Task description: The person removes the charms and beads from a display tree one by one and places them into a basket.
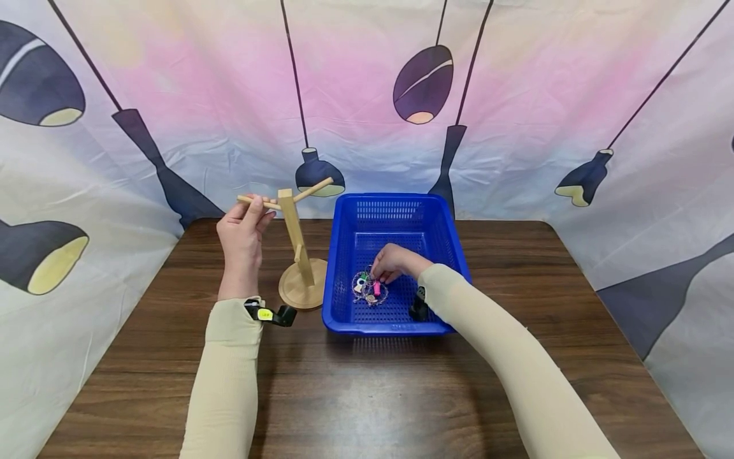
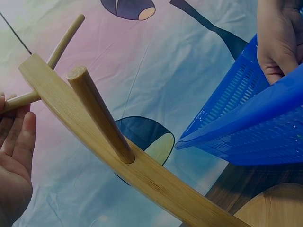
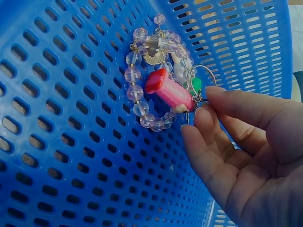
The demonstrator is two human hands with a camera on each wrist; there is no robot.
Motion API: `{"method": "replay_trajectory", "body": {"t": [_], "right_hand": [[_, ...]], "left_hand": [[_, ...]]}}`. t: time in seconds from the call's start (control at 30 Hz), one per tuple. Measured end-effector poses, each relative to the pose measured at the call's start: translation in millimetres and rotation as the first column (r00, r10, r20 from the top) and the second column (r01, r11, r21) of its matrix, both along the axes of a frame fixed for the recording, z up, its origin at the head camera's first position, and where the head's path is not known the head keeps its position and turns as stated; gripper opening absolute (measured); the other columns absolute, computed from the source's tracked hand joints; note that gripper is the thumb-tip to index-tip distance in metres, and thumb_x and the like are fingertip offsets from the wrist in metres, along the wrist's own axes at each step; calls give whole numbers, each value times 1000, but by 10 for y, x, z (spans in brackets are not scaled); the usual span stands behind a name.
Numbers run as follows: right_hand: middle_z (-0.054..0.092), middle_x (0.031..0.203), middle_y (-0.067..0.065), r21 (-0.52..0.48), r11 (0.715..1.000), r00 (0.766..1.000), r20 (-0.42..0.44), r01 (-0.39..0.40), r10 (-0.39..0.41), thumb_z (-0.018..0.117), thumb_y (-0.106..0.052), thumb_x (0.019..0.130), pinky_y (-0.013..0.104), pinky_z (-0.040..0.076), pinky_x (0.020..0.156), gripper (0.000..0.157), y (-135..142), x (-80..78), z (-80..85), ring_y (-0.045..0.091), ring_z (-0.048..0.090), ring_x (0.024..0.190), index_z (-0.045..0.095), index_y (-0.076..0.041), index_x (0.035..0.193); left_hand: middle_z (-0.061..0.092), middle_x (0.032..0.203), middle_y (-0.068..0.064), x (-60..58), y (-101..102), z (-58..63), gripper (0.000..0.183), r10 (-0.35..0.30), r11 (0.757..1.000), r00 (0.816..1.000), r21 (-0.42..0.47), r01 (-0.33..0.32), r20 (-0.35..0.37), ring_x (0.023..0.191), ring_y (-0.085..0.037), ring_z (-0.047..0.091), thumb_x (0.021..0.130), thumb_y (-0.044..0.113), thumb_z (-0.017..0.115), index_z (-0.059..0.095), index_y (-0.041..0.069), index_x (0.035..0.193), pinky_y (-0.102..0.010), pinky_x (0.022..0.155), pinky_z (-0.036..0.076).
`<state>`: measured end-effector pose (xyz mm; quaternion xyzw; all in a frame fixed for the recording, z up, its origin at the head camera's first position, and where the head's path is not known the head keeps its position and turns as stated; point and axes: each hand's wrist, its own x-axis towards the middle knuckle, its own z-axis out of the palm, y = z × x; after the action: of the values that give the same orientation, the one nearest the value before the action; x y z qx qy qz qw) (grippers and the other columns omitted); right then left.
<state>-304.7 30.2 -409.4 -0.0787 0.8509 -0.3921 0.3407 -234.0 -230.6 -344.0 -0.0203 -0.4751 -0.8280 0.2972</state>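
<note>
My left hand grips an upper peg of a wooden stand, which has a square post, several pegs and a round base. In the left wrist view only part of that hand shows at the left edge. Down inside a blue plastic basket, my right hand pinches the metal ring of a pink keychain with thumb and fingers. Behind the pink charm lies a clear pinkish bead bracelet. A green piece and a gold-coloured charm show among the beads.
The basket stands just right of the stand's round base on a dark wood table. Behind the table hangs a cloth printed with lamps. Both wrists carry black camera mounts.
</note>
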Motion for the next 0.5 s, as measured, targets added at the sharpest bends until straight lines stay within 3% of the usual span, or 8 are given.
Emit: {"method": "replay_trajectory", "body": {"t": [0.5], "right_hand": [[61,62,-1,9,1000,1000,1,21,-21,72,-4,87,23,57,58,11,-22,-102,-87,11,56,59,74,2,96]], "left_hand": [[74,83,-2,-3,-4,-1,9,-2,1000,1000,-1,2,-7,79,-10,72,93,5,66,72,5,86,-19,74,62]]}}
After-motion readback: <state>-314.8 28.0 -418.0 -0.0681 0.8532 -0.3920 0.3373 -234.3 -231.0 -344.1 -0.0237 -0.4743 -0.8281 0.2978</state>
